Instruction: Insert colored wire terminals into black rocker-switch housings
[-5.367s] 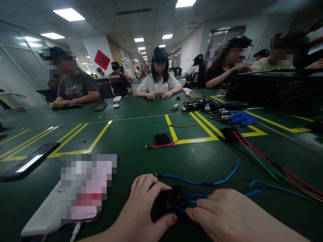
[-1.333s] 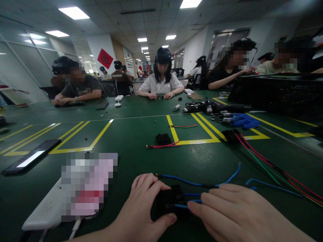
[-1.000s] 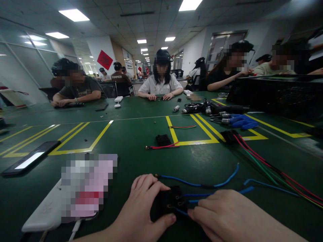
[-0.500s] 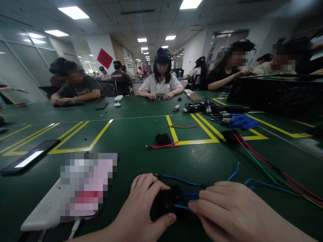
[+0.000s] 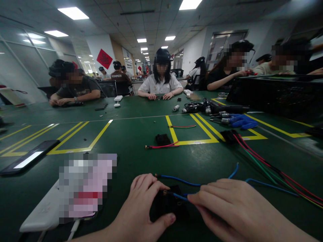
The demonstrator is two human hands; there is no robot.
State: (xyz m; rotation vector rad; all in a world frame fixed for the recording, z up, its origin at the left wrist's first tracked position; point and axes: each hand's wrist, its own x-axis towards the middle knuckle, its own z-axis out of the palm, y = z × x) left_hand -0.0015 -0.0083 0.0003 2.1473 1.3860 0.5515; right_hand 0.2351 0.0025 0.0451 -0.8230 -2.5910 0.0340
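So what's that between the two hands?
A black block, gripped by the left hand; the right hand holds a blue wire against it, seen in the head view.

A matt black plastic block point(image 5: 165, 206) lies gripped in the left hand point(image 5: 142, 210) while the right hand point(image 5: 232, 210) pinches a smooth blue plastic-sheathed wire point(image 5: 180, 196) tipped with dull brassy metal, on a softly sheened green table mat point(image 5: 126, 141).
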